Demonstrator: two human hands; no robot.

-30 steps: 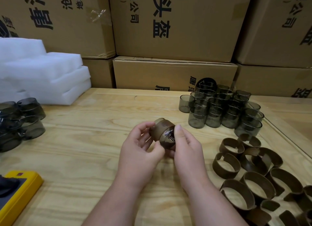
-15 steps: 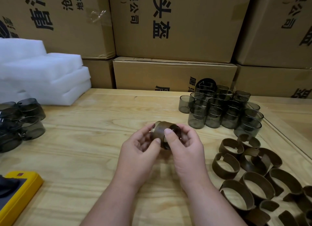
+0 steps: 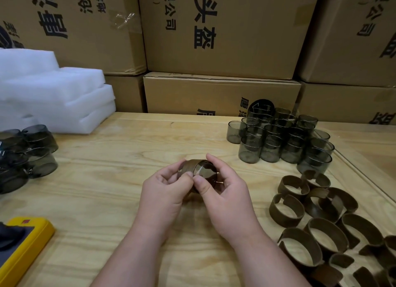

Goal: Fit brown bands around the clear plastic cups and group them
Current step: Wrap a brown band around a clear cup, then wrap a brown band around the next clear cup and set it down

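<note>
Above the middle of the wooden table (image 3: 102, 190), both hands hold one clear smoky cup (image 3: 204, 171) lying on its side with a brown band (image 3: 188, 166) wrapped around it. My left hand (image 3: 165, 192) grips the band side, its thumb on the band's edge. My right hand (image 3: 225, 192) curls around the cup from the right, thumb pressed on its front. Several bare cups (image 3: 278, 141) stand grouped at the back right. Several loose brown bands (image 3: 321, 226) lie at the front right. Banded cups (image 3: 25, 154) lie grouped at the left edge.
White foam sheets (image 3: 53, 94) are stacked at the back left. Cardboard boxes (image 3: 222, 34) wall off the far side of the table. A yellow device (image 3: 23, 244) sits at the front left corner. A raised ledge (image 3: 364, 179) borders the table on the right.
The hands have turned the cup so its end faces right and up. The band sits further along the cup, and both thumbs have met on its front.
</note>
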